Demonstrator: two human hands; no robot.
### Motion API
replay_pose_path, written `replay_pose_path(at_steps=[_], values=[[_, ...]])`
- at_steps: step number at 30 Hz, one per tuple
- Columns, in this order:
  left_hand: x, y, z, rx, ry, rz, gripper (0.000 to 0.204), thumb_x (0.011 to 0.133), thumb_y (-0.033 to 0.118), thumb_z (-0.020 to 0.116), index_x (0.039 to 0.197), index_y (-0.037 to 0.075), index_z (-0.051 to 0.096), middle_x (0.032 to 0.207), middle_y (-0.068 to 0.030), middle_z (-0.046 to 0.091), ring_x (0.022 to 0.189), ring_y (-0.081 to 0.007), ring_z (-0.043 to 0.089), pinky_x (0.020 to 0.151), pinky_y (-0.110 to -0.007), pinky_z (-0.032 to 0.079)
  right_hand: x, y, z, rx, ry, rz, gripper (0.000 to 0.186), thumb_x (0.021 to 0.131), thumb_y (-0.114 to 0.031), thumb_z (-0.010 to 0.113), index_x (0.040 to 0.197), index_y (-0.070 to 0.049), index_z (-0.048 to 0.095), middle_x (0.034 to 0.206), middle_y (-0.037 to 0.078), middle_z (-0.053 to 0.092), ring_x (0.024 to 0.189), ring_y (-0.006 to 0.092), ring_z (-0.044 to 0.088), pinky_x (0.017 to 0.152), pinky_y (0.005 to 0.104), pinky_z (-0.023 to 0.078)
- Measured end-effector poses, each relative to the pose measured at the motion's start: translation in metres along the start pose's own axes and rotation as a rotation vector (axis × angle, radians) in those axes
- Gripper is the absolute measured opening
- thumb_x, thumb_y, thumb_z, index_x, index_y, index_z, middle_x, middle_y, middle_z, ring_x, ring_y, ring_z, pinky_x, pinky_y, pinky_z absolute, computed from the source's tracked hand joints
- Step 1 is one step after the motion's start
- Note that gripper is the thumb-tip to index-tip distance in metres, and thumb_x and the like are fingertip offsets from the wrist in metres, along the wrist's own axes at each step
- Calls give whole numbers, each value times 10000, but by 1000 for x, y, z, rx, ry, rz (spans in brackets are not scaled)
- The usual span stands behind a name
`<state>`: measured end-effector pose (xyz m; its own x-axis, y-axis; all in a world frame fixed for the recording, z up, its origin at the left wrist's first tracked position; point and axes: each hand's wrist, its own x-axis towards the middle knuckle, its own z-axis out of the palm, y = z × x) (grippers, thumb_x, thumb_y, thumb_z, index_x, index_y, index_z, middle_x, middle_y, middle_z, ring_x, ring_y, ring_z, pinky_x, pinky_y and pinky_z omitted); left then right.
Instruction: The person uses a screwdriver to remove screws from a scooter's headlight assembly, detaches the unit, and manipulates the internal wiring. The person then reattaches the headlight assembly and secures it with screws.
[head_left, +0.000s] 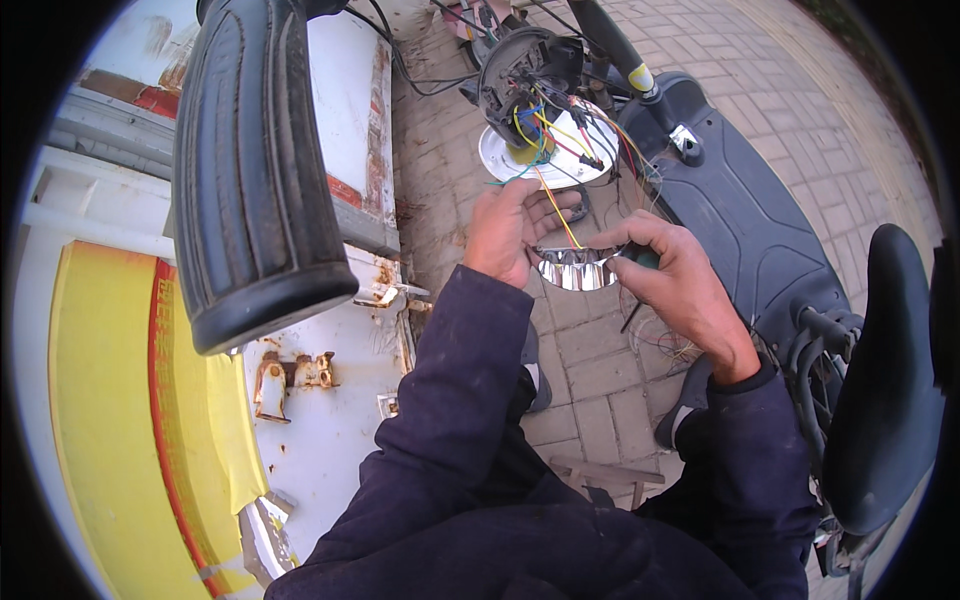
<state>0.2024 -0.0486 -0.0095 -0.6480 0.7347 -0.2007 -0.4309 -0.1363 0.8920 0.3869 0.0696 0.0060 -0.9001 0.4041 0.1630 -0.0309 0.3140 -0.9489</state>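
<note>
A chrome-ribbed headlight reflector is held up between my two hands, with red and yellow wires running from it up to the bundle beyond. My left hand is closed on its left edge, the fingers curled behind. At the opposite edge, my right hand pinches the reflector between thumb and fingers. Something dark green shows within the right hand; its kind is unclear. Just past my hands, a white oval shell lies under the wires. Behind it is an opened round black housing full of coloured wires.
A black handlebar grip looms close on the left, before a rusty white metal panel and a yellow panel. To the right are a scooter's dark footboard and black seat. Brick paving lies below.
</note>
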Motion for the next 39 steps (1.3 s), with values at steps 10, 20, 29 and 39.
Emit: replay_pose_path(at_steps=[10, 20, 29, 39], values=[[-5, 2, 3, -29, -1, 31, 385, 995, 111, 542, 1272, -156, 539, 1205, -246, 695, 1059, -312, 727, 905, -401, 604, 1, 3, -13, 522, -158, 341, 224, 908, -33, 649, 1113, 13, 729, 880, 17, 700, 754, 68, 615, 682, 219, 496], [-8, 3, 3, 96, 16, 130, 359, 1003, 110, 545, 1283, -113, 531, 1181, -210, 699, 1015, -300, 733, 838, -394, 622, 3, 1, -17, 519, -153, 343, 205, 887, -19, 651, 1078, 18, 717, 876, 26, 688, 755, 84, 625, 697, 242, 515], [-9, 5, 0, 110, -6, 106, 374, 1002, 97, 536, 1329, -85, 516, 1230, -210, 688, 1069, -317, 719, 894, -436, 607, 4, 9, -20, 465, -157, 351, 203, 896, 4, 639, 1081, 18, 723, 875, 14, 684, 766, 74, 612, 704, 235, 502], [-10, 6, 4, 62, 59, 133, 344, 976, 73, 501, 1282, -63, 580, 1237, -176, 693, 1106, -281, 699, 926, -460, 574, 4, 22, -17, 316, -186, 339, 217, 902, -27, 658, 1103, 16, 726, 906, 10, 701, 790, 64, 611, 717, 225, 497]])
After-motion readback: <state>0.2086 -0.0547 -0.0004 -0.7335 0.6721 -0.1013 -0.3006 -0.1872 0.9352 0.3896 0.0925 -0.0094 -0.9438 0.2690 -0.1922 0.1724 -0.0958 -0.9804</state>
